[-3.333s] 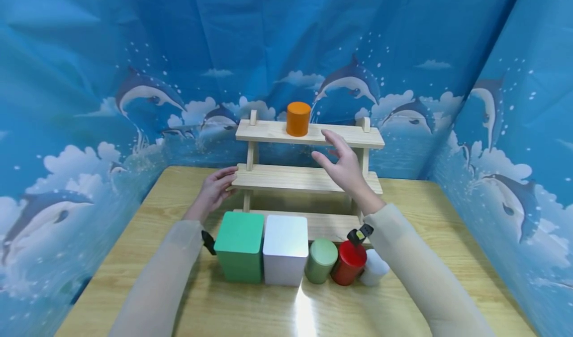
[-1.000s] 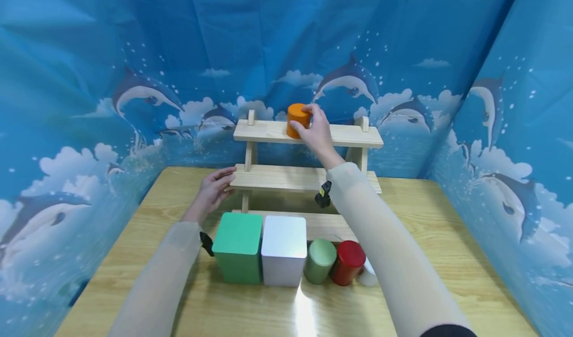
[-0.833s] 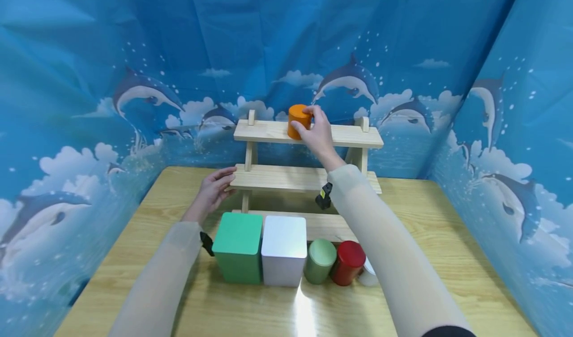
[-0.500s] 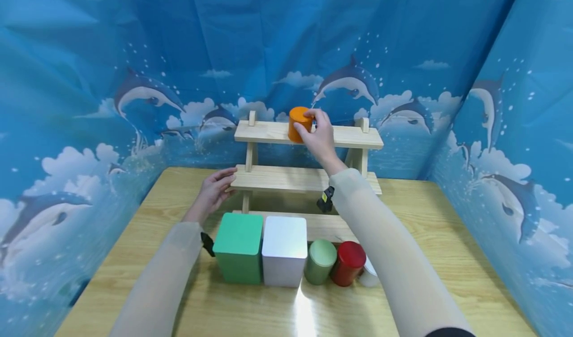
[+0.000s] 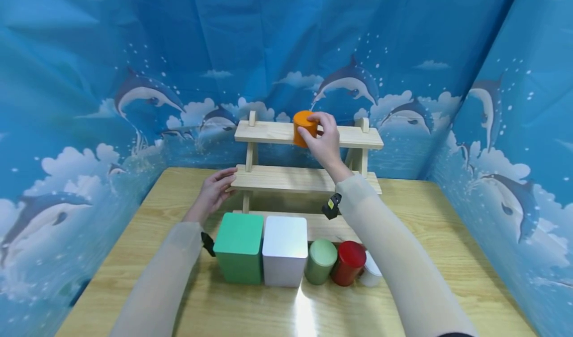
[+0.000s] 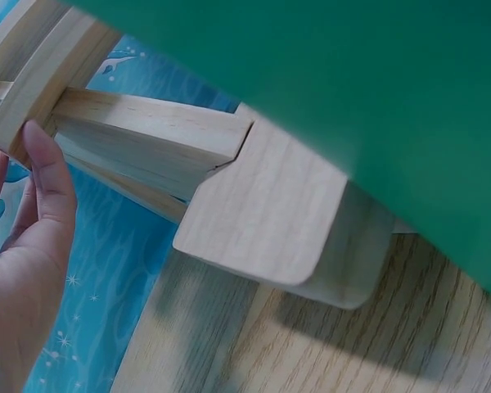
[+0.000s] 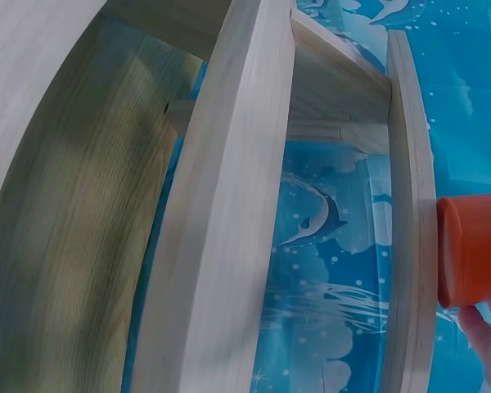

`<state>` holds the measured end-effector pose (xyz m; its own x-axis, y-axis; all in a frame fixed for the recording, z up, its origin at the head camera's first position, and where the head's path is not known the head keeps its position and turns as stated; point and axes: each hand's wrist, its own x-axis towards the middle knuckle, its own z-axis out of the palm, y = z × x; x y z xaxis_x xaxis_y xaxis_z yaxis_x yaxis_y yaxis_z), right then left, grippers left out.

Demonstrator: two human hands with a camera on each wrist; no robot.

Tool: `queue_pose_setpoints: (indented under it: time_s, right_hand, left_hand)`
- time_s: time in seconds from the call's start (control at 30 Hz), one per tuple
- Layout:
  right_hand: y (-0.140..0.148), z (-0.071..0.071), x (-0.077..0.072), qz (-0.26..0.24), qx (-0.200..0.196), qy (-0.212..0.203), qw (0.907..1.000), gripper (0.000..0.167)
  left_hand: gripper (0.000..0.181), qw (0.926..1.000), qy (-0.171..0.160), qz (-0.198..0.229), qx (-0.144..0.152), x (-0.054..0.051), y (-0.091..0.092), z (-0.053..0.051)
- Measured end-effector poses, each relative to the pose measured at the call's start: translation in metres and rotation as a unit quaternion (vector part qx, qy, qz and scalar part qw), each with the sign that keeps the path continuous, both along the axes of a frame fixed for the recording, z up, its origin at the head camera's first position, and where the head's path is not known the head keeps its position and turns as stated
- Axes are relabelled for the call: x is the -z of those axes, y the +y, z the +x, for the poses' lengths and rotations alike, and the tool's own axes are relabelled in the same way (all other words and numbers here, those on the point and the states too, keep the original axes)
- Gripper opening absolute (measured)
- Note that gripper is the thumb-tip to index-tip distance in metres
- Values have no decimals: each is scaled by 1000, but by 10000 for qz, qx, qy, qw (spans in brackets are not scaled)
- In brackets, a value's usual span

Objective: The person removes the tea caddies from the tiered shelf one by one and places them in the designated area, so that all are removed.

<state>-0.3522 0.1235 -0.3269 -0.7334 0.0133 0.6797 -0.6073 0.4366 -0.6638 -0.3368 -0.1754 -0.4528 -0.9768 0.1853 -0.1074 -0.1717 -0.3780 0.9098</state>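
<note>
My right hand [image 5: 326, 140] grips an orange cylindrical canister [image 5: 305, 129] from its right side, thumb in front. The canister is upright at the front edge of the top board of a three-tier wooden stand [image 5: 277, 177]. In the right wrist view, the orange canister [image 7: 473, 250] is right by the top board [image 7: 412, 221]; whether it still touches is unclear. My left hand [image 5: 214, 190] holds the left end of the middle board. In the left wrist view, fingers of the left hand [image 6: 37, 254] pinch that board's end [image 6: 53, 78].
In front of the stand, in a row on the wooden table [image 5: 250, 312], are a green box [image 5: 239, 247], a white box [image 5: 285, 250], a light green canister [image 5: 320, 261], a red canister [image 5: 348, 263] and a white canister [image 5: 370, 271]. A blue dolphin curtain [image 5: 268, 38] hangs behind.
My right hand reached the orange canister, took hold of it, and has drawn it toward the front and slightly right. The left hand stays on the middle board.
</note>
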Motion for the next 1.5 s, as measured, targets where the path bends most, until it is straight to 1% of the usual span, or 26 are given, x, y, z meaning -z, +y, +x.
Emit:
queue_pose_setpoints:
  time_s: [0.13, 0.3, 0.47, 0.57, 0.7, 0.8, 0.97, 1.1, 1.3, 1.5]
  right_hand:
    - [3, 4, 0, -39, -19, 43, 10000, 26]
    - [7, 9, 0, -50, -71, 138, 9999, 25]
    - [11, 12, 2, -43, -98, 152, 9998, 26]
    - [13, 14, 3, -132, -196, 163, 9996, 26]
    - [10, 36, -8, -216, -281, 164, 9992, 25]
    - [7, 53, -17, -191, -265, 145, 9994, 24]
    - [9, 60, -18, -161, -283, 156, 9993, 24]
    - [11, 65, -19, -146, -290, 176, 9993, 24]
    - [15, 74, -20, -97, -345, 262, 9990, 24]
    - [22, 82, -18, 1, -492, 355, 9982, 24]
  left_hand:
    - [33, 10000, 22, 67, -60, 3, 0, -3]
    - [34, 9999, 71, 61, -84, 4, 0, -4]
    - [39, 10000, 11, 48, -49, 3, 0, -4]
    - [43, 10000, -29, 10, -11, -1, 0, -1]
    - [48, 9999, 2, -126, 54, -8, 2, 5]
    - [49, 9998, 50, -161, 71, -10, 2, 7]
    - [43, 9999, 65, -111, -5, -9, 3, 6]
    - [41, 9999, 98, -50, -6, -7, 2, 6]
    - [43, 9999, 130, -47, 60, -6, 2, 6]
    - [44, 9998, 134, -88, 108, -6, 1, 5]
